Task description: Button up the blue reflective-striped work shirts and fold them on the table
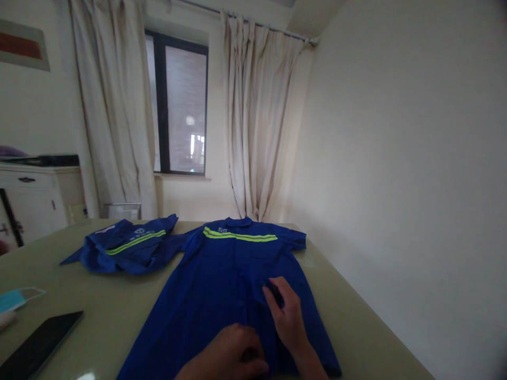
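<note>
A blue short-sleeved work shirt (209, 285) lies spread front up, its collar at the far end and a yellow-green reflective stripe across the chest. My right hand (288, 311) is over the lower right part of the front, its thumb and fingers pinched together on a raised fold of the cloth. Closer to me, my left hand (233, 351) is curled closed at the front opening near the lower middle. The cloth there seems to be in its fingers, though the fingertips are partly hidden.
A second blue garment (130, 250) lies crumpled at the left, touching the shirt's sleeve. A dark tablet or phone (41, 343) and a light blue face mask (11, 301) rest on the table (114, 301). A wall (415, 184) runs along the right.
</note>
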Action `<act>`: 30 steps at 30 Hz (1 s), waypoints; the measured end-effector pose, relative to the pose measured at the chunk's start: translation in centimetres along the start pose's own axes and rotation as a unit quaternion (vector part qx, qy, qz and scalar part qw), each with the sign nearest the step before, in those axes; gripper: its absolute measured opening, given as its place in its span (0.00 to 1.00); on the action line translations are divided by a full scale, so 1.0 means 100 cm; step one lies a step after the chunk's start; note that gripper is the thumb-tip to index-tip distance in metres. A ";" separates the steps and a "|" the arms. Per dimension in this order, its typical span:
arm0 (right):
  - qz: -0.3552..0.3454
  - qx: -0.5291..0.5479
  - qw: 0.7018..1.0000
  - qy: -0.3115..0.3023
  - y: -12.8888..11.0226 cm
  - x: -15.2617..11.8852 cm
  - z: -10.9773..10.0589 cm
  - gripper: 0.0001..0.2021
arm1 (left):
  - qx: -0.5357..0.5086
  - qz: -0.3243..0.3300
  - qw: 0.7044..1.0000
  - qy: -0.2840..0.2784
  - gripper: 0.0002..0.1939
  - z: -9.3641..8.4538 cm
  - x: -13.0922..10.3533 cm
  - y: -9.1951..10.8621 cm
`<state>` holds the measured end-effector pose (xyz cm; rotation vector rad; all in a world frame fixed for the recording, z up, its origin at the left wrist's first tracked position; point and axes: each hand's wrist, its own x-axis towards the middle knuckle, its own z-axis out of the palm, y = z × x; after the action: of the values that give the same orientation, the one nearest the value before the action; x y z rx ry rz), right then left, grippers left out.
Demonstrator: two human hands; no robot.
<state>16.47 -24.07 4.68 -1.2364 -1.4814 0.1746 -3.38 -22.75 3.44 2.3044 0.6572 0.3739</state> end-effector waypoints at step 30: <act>0.082 0.033 0.971 -0.223 -0.001 -0.015 0.037 0.06 | -0.134 -0.111 0.963 0.206 0.18 -0.025 -0.012 -0.065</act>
<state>13.18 -23.38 2.51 -1.3205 -1.7347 0.6428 -7.72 -17.96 0.54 1.8855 0.9916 0.7945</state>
